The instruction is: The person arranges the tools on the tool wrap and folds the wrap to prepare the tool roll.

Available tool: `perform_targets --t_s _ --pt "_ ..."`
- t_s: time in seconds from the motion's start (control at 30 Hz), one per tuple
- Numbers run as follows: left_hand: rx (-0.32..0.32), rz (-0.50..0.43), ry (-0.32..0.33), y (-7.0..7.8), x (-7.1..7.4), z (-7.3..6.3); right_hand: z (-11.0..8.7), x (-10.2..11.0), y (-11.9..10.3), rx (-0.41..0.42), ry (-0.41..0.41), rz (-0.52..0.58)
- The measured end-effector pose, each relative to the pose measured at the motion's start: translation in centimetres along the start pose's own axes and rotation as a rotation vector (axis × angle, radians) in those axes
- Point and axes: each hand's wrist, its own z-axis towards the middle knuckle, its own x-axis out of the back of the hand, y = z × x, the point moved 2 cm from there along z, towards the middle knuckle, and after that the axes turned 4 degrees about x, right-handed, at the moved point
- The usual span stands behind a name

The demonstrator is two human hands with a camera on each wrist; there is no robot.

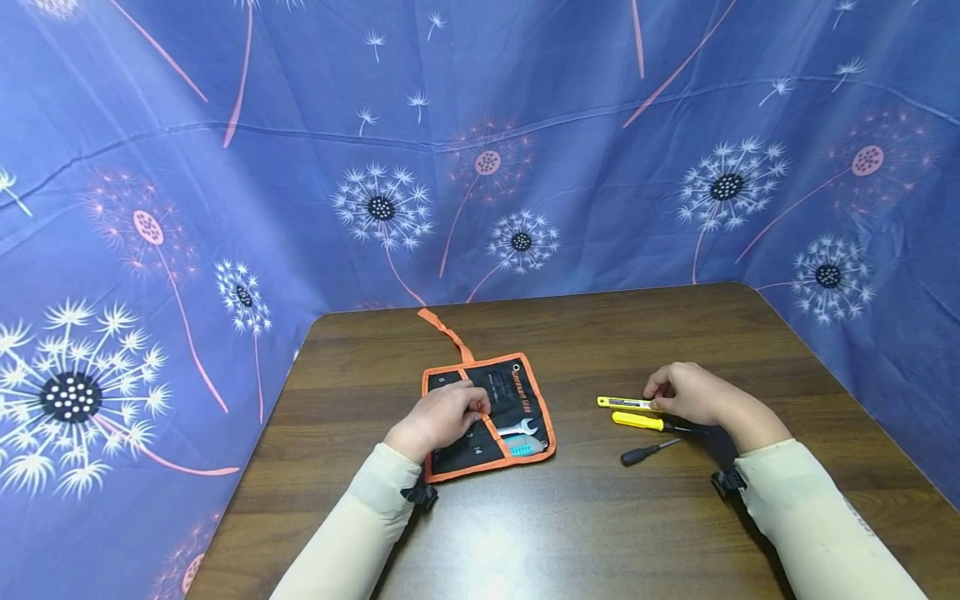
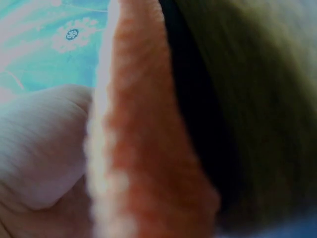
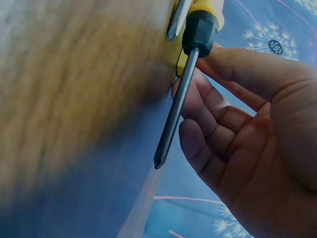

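Note:
My left hand lies over a black tool pouch with orange edging, its fingers curled at the pocket's orange strip. That edging fills the middle of the left wrist view, blurred. An open-ended wrench and a teal tool stick out of the pocket. My right hand pinches one end of a slim, flat yellow tool with a printed label. Just nearer lies a yellow-handled screwdriver, whose dark shaft shows in the right wrist view, passing before the fingers.
A small black-handled screwdriver lies nearer the front on the wooden table. The pouch's orange strap extends toward the far edge. Blue dandelion-print cloth hangs behind and at the sides.

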Motion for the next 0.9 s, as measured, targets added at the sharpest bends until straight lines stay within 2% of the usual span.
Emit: perform_targets --t_s 0.27,0.9 --pt "-0.004 0.023 0.01 -0.01 0.0 0.07 -0.07 -0.21 0.15 0.007 0.016 0.023" --pt "-0.008 0.058 0.013 0.31 -0.12 -0.1 0.05 -0.32 0.01 0.025 0.028 -0.025"
